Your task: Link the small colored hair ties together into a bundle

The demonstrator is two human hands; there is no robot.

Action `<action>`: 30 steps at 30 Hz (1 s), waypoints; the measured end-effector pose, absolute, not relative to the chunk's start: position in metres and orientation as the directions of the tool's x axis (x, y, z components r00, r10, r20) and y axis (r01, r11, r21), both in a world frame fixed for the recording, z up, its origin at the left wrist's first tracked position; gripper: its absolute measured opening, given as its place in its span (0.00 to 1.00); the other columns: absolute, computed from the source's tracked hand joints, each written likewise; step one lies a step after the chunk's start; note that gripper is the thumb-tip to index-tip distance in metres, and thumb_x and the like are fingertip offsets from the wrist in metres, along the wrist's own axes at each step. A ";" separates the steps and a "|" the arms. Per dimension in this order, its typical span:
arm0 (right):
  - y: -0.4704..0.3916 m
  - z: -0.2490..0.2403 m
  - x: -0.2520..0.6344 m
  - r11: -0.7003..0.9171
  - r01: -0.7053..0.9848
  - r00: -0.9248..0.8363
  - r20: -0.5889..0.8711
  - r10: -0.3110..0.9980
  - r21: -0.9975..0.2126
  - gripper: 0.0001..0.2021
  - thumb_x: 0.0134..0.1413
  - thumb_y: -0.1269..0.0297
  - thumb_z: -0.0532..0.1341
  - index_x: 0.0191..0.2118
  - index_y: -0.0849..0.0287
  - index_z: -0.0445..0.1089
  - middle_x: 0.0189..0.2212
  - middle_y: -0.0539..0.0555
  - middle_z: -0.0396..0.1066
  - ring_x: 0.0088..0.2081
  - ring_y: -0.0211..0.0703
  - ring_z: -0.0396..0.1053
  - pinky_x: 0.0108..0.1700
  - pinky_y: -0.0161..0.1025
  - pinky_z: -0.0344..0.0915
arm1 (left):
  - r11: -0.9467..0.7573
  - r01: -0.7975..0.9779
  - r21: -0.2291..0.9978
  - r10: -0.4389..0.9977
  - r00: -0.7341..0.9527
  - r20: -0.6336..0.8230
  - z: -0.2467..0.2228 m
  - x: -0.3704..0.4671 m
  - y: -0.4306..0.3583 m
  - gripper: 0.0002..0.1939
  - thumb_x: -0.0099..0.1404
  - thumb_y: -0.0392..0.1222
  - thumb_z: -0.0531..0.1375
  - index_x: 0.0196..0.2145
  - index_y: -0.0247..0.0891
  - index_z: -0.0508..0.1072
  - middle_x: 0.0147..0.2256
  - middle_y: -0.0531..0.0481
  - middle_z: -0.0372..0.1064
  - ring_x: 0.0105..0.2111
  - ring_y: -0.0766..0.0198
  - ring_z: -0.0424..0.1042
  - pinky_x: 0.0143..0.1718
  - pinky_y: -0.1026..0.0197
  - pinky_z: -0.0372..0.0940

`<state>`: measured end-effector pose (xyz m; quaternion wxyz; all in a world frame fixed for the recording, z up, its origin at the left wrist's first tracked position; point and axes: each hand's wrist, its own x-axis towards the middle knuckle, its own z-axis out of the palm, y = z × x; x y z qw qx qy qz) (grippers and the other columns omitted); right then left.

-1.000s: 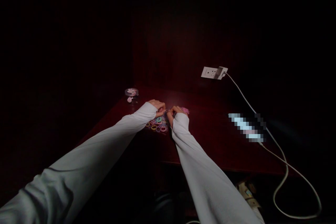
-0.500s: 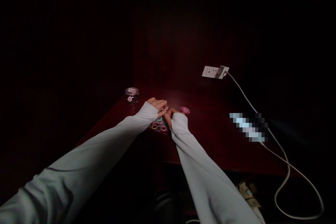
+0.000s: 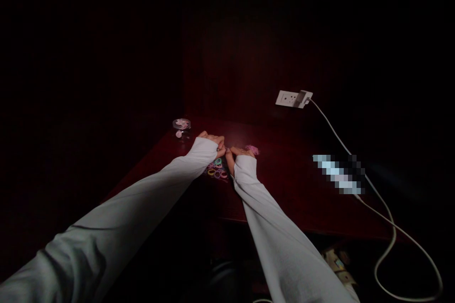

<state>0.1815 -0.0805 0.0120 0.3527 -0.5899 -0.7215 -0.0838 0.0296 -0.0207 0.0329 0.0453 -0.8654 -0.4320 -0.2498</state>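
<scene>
My left hand and my right hand meet fingertip to fingertip above the dark red table. Both are closed in a pinch; what lies between the fingers is too small and dim to make out. Just below and between the wrists is a pile of small coloured hair ties, among them green, yellow, pink and purple rings. The left sleeve covers part of this pile. Beyond my right hand, close to its knuckles, sits a bunch of thin pink bands, partly hidden by the hand.
A clear round container with pale pink pieces stands at the table's far left. On the back wall a white charger sits in a socket plate. Its white cable loops down the right side, near a pixelated phone-like object.
The fingers of my left hand have curled in more, and the fingertips of both hands have shifted slightly. The whole view has moved a little; the pile below shows somewhat more.
</scene>
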 end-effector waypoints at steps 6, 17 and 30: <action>-0.080 0.011 0.182 0.221 0.920 -0.006 0.550 0.835 -0.325 0.14 0.64 0.66 0.57 0.25 0.56 0.67 0.25 0.51 0.75 0.31 0.40 0.69 0.41 0.39 0.53 | -0.611 0.778 0.148 0.713 0.459 0.529 0.027 0.029 -0.019 0.12 0.69 0.40 0.57 0.27 0.39 0.73 0.29 0.49 0.77 0.35 0.59 0.74 0.43 0.55 0.57; -0.075 0.012 0.181 0.110 0.831 0.237 0.526 0.817 -0.546 0.19 0.71 0.55 0.50 0.28 0.54 0.66 0.20 0.50 0.67 0.23 0.41 0.62 0.30 0.38 0.51 | -0.741 0.667 0.070 0.597 0.608 0.524 0.033 0.043 -0.034 0.14 0.66 0.41 0.58 0.22 0.39 0.70 0.23 0.51 0.73 0.30 0.60 0.71 0.42 0.54 0.57; -0.068 0.013 0.188 -0.039 0.824 0.399 0.529 0.749 -0.566 0.18 0.67 0.62 0.52 0.29 0.58 0.73 0.24 0.53 0.71 0.28 0.42 0.64 0.36 0.37 0.56 | -0.526 0.833 0.172 0.765 0.375 0.524 0.043 0.020 -0.013 0.14 0.66 0.41 0.60 0.22 0.38 0.72 0.22 0.49 0.73 0.26 0.61 0.68 0.43 0.51 0.55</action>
